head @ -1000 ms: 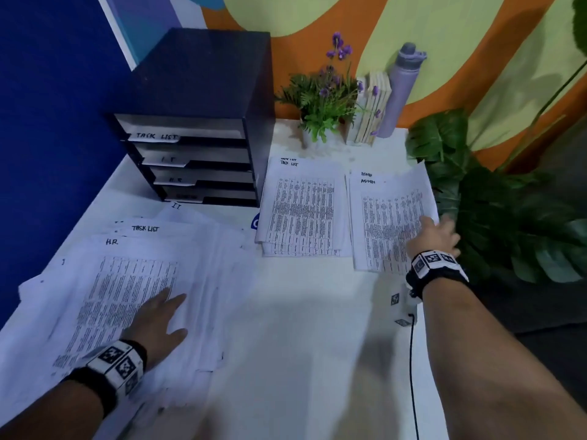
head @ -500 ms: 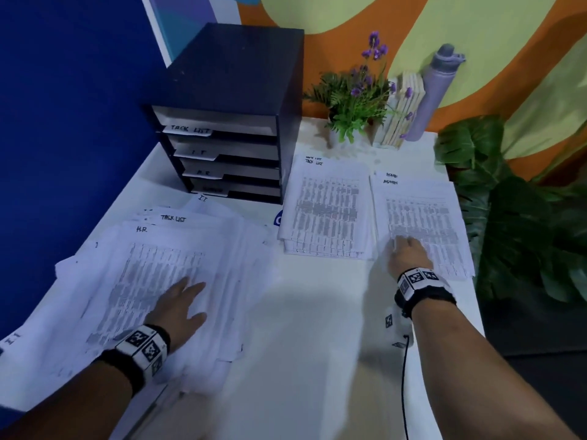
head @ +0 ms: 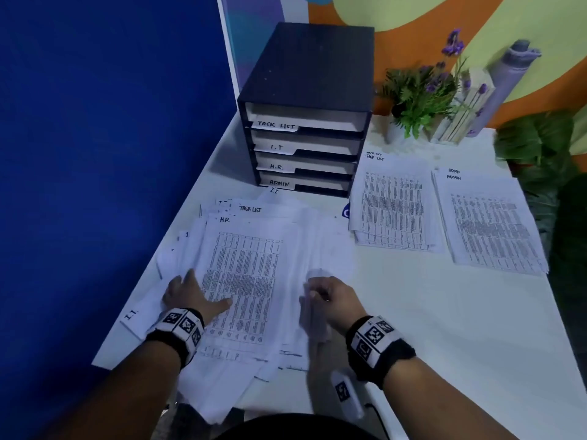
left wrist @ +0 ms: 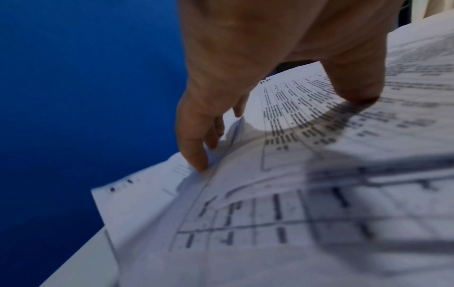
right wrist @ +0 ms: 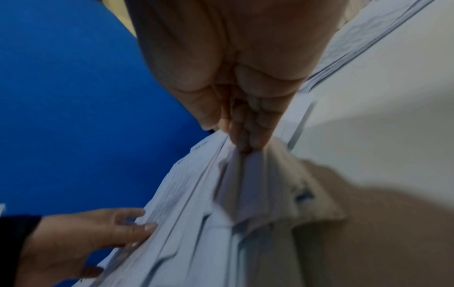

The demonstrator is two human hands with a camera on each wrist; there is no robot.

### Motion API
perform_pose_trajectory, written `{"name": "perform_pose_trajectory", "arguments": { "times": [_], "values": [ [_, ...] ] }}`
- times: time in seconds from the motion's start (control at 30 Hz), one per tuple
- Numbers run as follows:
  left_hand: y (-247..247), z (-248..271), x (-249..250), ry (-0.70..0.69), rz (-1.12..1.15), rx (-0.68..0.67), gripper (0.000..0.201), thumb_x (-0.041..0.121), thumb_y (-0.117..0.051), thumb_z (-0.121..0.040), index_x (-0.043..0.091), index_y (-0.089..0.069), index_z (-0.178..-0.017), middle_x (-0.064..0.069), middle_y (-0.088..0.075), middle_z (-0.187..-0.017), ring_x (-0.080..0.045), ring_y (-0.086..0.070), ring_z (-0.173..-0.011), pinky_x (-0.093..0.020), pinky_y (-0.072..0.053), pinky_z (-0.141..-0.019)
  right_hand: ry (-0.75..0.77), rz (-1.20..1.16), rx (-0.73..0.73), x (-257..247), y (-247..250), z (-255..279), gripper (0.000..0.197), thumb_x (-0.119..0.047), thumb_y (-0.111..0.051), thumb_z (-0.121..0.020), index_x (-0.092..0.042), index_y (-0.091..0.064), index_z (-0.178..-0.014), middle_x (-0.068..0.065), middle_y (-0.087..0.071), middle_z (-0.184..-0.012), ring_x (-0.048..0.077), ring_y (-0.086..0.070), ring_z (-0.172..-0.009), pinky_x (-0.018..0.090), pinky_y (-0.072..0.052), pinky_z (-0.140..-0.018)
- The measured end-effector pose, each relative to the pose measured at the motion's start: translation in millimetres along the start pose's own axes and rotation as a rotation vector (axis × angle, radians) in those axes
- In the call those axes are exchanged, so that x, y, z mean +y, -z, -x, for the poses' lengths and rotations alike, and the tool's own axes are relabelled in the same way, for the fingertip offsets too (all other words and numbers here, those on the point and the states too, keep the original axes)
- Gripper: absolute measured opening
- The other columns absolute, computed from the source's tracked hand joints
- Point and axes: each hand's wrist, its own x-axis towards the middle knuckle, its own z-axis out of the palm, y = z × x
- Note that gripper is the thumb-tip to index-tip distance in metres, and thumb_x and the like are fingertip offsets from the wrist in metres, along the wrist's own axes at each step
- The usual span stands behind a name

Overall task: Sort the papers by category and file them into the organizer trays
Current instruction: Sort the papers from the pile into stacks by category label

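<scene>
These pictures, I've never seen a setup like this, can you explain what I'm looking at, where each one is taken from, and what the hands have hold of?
No machine here: a person wears one camera on the head and one on each wrist. The head view looks down on a white table. At the back stands a dark organizer with trays labelled Task List, I.T, H.R. and Admin. Beside it lie two neat stacks, the task list stack and the admin stack. Nearer is a loose unsorted pile, its top sheet marked H.R. The left hand rests on that pile. The right hand pinches sheets at its right edge; the right wrist view shows that pinch close up.
</scene>
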Motion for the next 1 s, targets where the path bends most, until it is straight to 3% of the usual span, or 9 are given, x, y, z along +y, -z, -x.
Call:
{"name": "perform_pose_trajectory", "arguments": {
  "times": [0.1, 0.2, 0.27, 0.37, 0.43, 0.53, 0.7, 0.83, 1.0],
  "values": [
    [-0.6, 5.5, -7.1, -0.079, -0.059, -0.031, 0.13, 0.073, -0.075, -0.055, 0.023, -0.006, -0.152, -0.007, -0.017, -0.155, -0.032, -0.025, -0.139, -0.054, -0.036, -0.107, -0.054, 0.11, 0.052, -11.4, -20.3, -3.5, 0.015, -0.024, -0.062, -0.087, -0.015, -0.056, -0.077, 0.0, -0.052, -0.074, 0.019, -0.051, -0.071, 0.025, -0.037, -0.066],
    [-6.8, 16.8, -8.7, -0.194, -0.117, -0.075, 0.132, 0.07, -0.077, -0.055, 0.027, 0.001, -0.153, -0.003, -0.013, -0.155, -0.029, -0.022, -0.14, -0.052, -0.034, -0.108, -0.132, 0.14, 0.083, -14.5, -27.0, -6.4, 0.026, -0.033, -0.064, -0.086, -0.011, -0.052, -0.08, 0.003, -0.052, -0.076, 0.021, -0.049, -0.071, 0.027, -0.032, -0.061],
    [-12.4, 27.2, -8.1, -0.297, -0.087, -0.109, 0.129, 0.065, -0.079, -0.059, 0.028, 0.002, -0.153, -0.003, -0.013, -0.155, -0.028, -0.021, -0.141, -0.048, -0.032, -0.111, -0.201, 0.067, 0.1, -11.5, -31.9, -6.9, 0.034, -0.037, -0.065, -0.085, -0.008, -0.047, -0.085, 0.006, -0.055, -0.082, 0.024, -0.053, -0.076, 0.031, -0.039, -0.062],
    [-19.0, 35.4, -11.5, -0.377, 0.117, -0.155, 0.109, 0.055, -0.074, -0.073, 0.025, -0.007, -0.154, -0.007, -0.018, -0.154, -0.026, -0.027, -0.14, -0.043, -0.033, -0.113, -0.261, -0.089, 0.199, -6.3, -37.6, -4.0, 0.026, -0.021, -0.068, -0.08, -0.007, -0.051, -0.094, 0.011, -0.065, -0.087, 0.028, -0.063, -0.081, 0.033, -0.05, -0.069],
    [-16.3, 33.7, -15.1, -0.366, 0.263, -0.113, 0.085, 0.045, -0.067, -0.084, 0.02, -0.023, -0.151, -0.009, -0.025, -0.15, -0.026, -0.033, -0.136, -0.038, -0.032, -0.113, -0.282, -0.207, 0.299, -5.7, -34.8, 1.6, 0.015, -0.008, -0.068, -0.077, -0.013, -0.056, -0.084, 0.009, -0.067, -0.076, 0.026, -0.065, -0.072, 0.029, -0.053, -0.06],
    [-6.7, 21.4, -18.4, -0.334, 0.349, -0.085, 0.059, 0.039, -0.061, -0.09, 0.018, -0.043, -0.142, -0.009, -0.035, -0.147, -0.026, -0.036, -0.135, -0.039, -0.031, -0.114, -0.333, -0.427, 0.403, -2.1, -27.6, 10.0, 0.021, 0.006, -0.064, -0.077, -0.012, -0.057, -0.07, 0.012, -0.062, -0.061, 0.024, -0.057, -0.055, 0.03, -0.05, -0.051],
    [4.8, 7.0, -18.7, -0.344, 0.637, -0.311, 0.05, 0.033, -0.065, -0.087, 0.019, -0.049, -0.133, -0.004, -0.056, -0.133, -0.023, -0.055, -0.12, -0.046, -0.043, -0.105, -0.328, -0.699, 0.434, 9.1, -22.8, 22.6, 0.017, 0.01, -0.061, -0.084, -0.003, -0.057, -0.073, 0.008, -0.055, -0.055, 0.018, -0.05, -0.048, 0.03, -0.044, -0.056],
    [4.7, 5.6, -17.4, -0.379, 0.61, -0.325, 0.034, 0.008, -0.065, -0.087, 0.017, -0.055, -0.119, -0.004, -0.067, -0.113, -0.02, -0.064, -0.1, -0.04, -0.052, -0.094, -0.365, -0.574, 0.463, 19.2, -19.8, 26.3, 0.019, 0.004, -0.063, -0.082, -0.014, -0.068, -0.081, 0.01, -0.07, -0.075, 0.023, -0.063, -0.064, 0.046, -0.057, -0.068],
    [-4.3, 7.4, -24.2, -0.335, 0.585, -0.277, 0.034, 0.007, -0.07, -0.084, 0.011, -0.058, -0.115, -0.005, -0.067, -0.106, -0.021, -0.064, -0.096, -0.03, -0.051, -0.084, -0.478, -0.415, 0.503, 37.6, -21.0, 36.1, 0.008, -0.011, -0.066, -0.075, -0.016, -0.065, -0.068, 0.016, -0.07, -0.079, 0.033, -0.067, -0.074, 0.055, -0.057, -0.074]
  ]
}}
